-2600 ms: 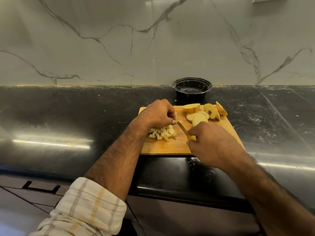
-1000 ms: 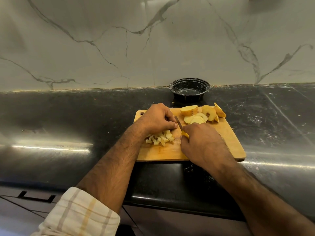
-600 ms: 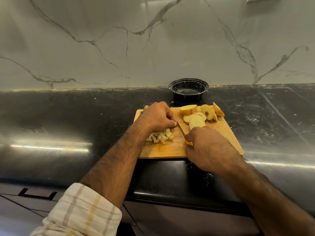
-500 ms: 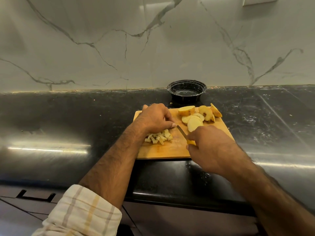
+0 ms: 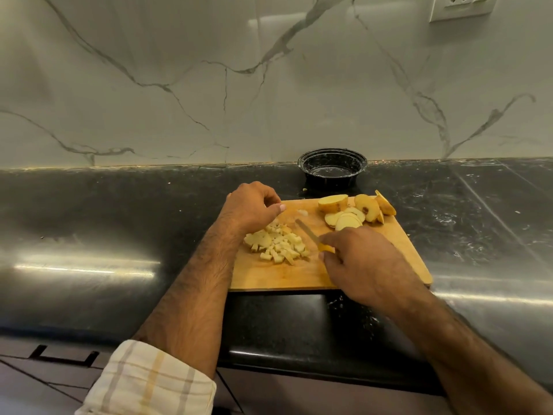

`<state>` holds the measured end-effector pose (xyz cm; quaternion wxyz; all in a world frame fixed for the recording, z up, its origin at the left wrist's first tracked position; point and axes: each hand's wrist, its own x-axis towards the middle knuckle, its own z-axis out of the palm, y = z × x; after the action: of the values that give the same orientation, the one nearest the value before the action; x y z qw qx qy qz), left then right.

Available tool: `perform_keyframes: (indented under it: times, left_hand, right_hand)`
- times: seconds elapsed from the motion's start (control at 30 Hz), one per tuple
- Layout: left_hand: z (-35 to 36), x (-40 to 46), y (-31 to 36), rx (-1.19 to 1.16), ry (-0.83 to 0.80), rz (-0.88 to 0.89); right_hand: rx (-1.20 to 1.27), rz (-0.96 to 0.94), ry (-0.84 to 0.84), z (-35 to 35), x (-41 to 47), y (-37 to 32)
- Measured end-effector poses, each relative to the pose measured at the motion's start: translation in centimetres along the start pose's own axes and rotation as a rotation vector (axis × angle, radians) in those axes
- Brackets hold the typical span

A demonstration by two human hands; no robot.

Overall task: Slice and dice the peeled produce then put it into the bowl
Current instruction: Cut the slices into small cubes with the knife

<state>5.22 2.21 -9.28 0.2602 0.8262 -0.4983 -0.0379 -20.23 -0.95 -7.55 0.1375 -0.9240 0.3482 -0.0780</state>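
Observation:
A wooden cutting board (image 5: 389, 250) lies on the black counter. A pile of pale diced produce (image 5: 278, 244) sits on its left half. My left hand (image 5: 251, 206) hovers just behind the pile, fingers curled, nothing visible in them. My right hand (image 5: 365, 271) grips a yellow-handled knife (image 5: 308, 233), its blade pointing up-left just right of the dice. Flat round slices (image 5: 347, 218), a thicker chunk (image 5: 333, 202) and yellow-skinned pieces (image 5: 371, 208) lie at the board's far right. The black bowl (image 5: 332, 155) stands behind the board by the wall.
The dark glossy counter (image 5: 119, 220) stretches left and right, backed by a white marble wall (image 5: 209, 85) with a socket (image 5: 460, 6) at the top right. A tiny scrap (image 5: 302, 212) lies on the board. Drawer handles (image 5: 64, 354) show below the counter's front edge.
My left hand has lifted off the produce it was holding down and moved back, uncovering the diced pile. The knife has drawn slightly right, away from the cut.

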Motion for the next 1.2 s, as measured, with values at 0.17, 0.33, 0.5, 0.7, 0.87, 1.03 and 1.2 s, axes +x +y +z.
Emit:
perform_keyframes:
  times: [0.17, 0.33, 0.5, 0.7, 0.87, 1.03, 1.2]
  left_hand:
    - [0.1, -0.1, 0.4, -0.016, -0.085, 0.014]
    - [0.2, -0.1, 0.3, -0.053, -0.113, 0.02]
    - [0.1, 0.1, -0.2, -0.066, -0.091, 0.028]
    - [0.5, -0.1, 0.4, -0.097, -0.095, 0.094]
    - [0.8, -0.4, 1.2, -0.115, -0.083, 0.177]
    - [1.9, -1.1, 3.5, -0.075, -0.025, 0.254]
    - [3.5, -2.2, 8.0, 0.037, -0.101, 0.282]
  right_hand:
    - [-0.117, 0.097, -0.007, -0.2, 2.0, 0.2]
    - [-0.058, -0.047, -0.031, 0.6, 2.5, 0.0]
    - [0.023, -0.14, 0.004, 0.7, 1.4, 1.7]
    - [0.054, -0.131, 0.053, 1.2, 0.4, 2.8]
    - [0.106, -0.099, 0.328, 1.3, -1.6, 4.4]
    - [0.151, 0.019, 0.56, 1.1, -4.0, 6.1]
    - [0.178, 0.092, 0.521, 1.3, -4.8, 6.5]
